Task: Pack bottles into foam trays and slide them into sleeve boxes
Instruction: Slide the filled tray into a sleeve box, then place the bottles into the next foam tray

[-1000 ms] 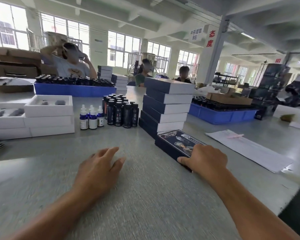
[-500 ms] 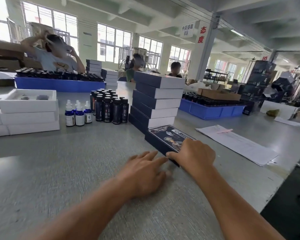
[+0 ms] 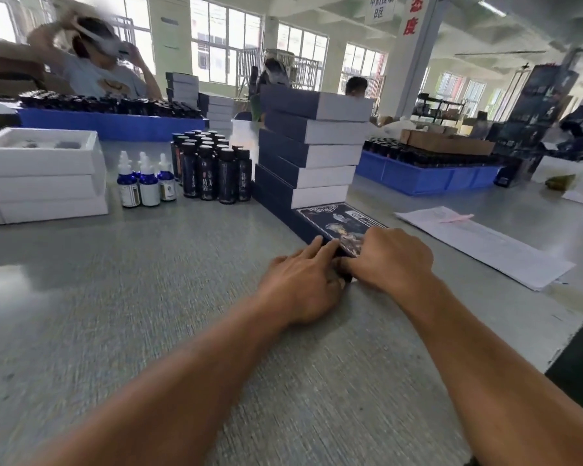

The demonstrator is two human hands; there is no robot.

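A flat dark navy sleeve box with a printed illustrated top lies on the grey table at about 1 o'clock from centre, its near end under the hands, its far end touching the foot of a leaning stack of navy-and-white sleeve boxes. At 11 o'clock a cluster of upright dark glass bottles with black caps stands beside small blue dropper bottles with white tips. At 10 o'clock white foam trays sit stacked, the top one's two recesses showing.
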